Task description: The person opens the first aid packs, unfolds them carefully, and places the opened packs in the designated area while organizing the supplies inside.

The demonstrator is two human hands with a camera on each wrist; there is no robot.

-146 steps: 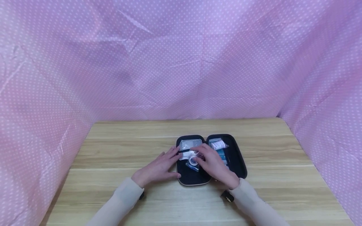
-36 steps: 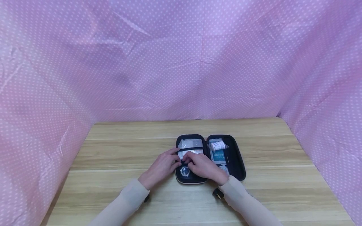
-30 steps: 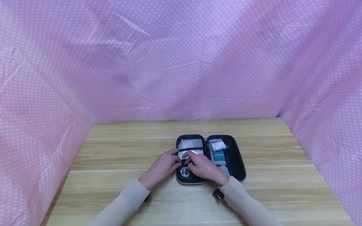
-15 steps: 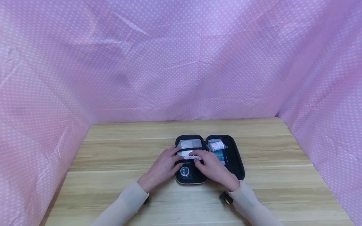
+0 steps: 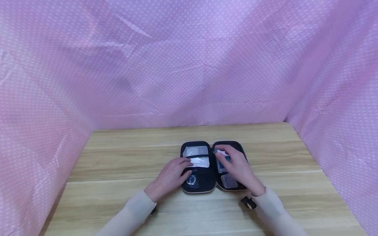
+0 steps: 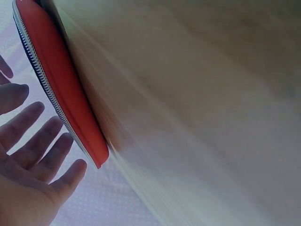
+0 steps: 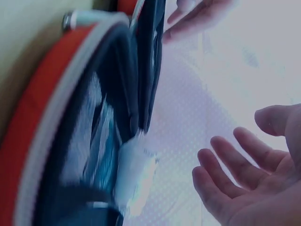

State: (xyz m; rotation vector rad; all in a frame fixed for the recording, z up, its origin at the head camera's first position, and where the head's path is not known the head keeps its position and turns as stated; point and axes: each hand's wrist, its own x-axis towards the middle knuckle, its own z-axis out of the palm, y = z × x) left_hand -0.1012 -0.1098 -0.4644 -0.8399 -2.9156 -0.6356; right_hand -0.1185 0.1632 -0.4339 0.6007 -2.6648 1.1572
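Observation:
A zip case [image 5: 205, 184], red outside and black inside, lies unfolded on the table. Its left half holds white packets [image 5: 199, 162] under a black elastic strap, with a ring-shaped roll [image 5: 191, 180] in clear wrap below them. My left hand [image 5: 172, 177] reaches over that half's left edge, fingers slightly bent and holding nothing. Over the right half hovers my right hand [image 5: 238, 166], fingers spread, close to a wrapped white bandage roll [image 7: 136, 172]. Beneath that roll is a teal packet [image 7: 104, 153]; a clear flat packet [image 5: 229, 181] lies nearer the front.
The wooden table [image 5: 124, 157] extends on all sides of the case. A pink dotted cloth [image 5: 153, 82] hangs behind it and at both sides. Each wrist carries a small black device [image 5: 248, 202], partly hidden on the left.
My right hand has moved from the left half to above the right half. The ring-shaped roll, earlier under my right fingers, now lies lower in the left half. My left hand has barely moved.

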